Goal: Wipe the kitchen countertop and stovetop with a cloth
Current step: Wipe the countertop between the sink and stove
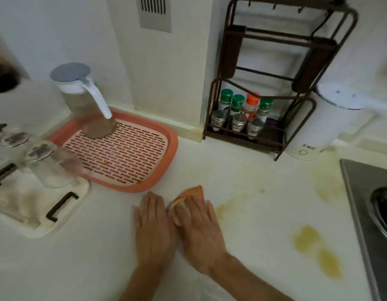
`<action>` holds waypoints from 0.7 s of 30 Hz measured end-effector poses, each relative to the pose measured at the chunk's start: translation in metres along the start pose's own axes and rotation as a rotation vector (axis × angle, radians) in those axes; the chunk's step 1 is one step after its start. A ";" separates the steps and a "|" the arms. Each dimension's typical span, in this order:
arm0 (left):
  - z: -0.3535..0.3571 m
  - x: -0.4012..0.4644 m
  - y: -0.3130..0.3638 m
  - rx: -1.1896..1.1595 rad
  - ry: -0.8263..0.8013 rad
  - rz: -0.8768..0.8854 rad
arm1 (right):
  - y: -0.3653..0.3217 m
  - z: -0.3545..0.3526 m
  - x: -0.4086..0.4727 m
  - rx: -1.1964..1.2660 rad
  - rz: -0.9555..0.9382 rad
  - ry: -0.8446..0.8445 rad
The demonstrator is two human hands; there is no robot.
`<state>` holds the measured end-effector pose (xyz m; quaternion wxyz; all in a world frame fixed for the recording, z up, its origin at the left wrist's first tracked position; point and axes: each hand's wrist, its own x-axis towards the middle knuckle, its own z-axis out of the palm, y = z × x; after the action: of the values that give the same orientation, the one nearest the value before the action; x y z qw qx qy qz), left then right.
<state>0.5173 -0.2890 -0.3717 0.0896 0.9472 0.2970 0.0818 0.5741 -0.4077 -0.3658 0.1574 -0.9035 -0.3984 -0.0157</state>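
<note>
head | writing: small characters on white kettle (318, 124), unreadable | count: spice rack (272, 83) holds four capped bottles, three metal-lidded jars; two hands | left hand (154, 227) flat, open on tabletop (242, 235) | right hand (199, 231) pressed flat on orange cloth (193, 195), mostly hidden, just beside pink tray (173, 148) | yellow stains (318, 250) near stovetop (366, 213), cut off right
</note>
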 end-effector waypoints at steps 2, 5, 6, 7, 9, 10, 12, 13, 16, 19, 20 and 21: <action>0.004 0.007 0.021 -0.016 -0.007 0.021 | 0.029 -0.005 -0.007 -0.033 0.070 0.016; 0.010 0.026 0.049 -0.026 -0.017 0.021 | 0.090 -0.016 -0.011 -0.120 0.284 0.056; 0.014 0.033 0.058 -0.019 -0.020 0.018 | 0.113 -0.022 -0.008 -0.127 0.397 0.063; 0.017 0.039 0.065 -0.019 -0.026 0.005 | 0.134 -0.027 -0.002 -0.121 0.504 0.077; 0.023 0.045 0.073 -0.026 -0.031 -0.037 | 0.163 -0.036 0.018 -0.089 0.674 0.089; 0.026 0.046 0.076 -0.013 -0.036 -0.054 | 0.168 -0.036 0.031 -0.057 0.717 0.086; 0.031 0.045 0.077 0.003 -0.035 -0.057 | 0.156 -0.031 0.057 0.002 0.682 0.053; 0.031 0.045 0.077 0.000 -0.040 -0.057 | 0.141 -0.026 0.070 0.013 0.604 0.044; 0.033 0.047 0.074 0.006 -0.049 -0.043 | 0.092 -0.012 0.099 0.115 0.311 -0.027; 0.035 0.048 0.070 0.010 -0.075 -0.027 | 0.068 -0.012 0.104 0.166 0.089 -0.199; 0.034 0.047 0.069 -0.001 -0.066 -0.029 | 0.069 -0.011 0.099 0.163 0.028 -0.205; 0.034 0.047 0.070 -0.022 -0.045 -0.037 | 0.074 -0.012 0.091 0.148 -0.014 -0.179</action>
<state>0.6009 -0.3223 -0.3846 0.1080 0.9421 0.3114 0.0618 0.6904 -0.3931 -0.3605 0.1873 -0.8843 -0.4173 0.0935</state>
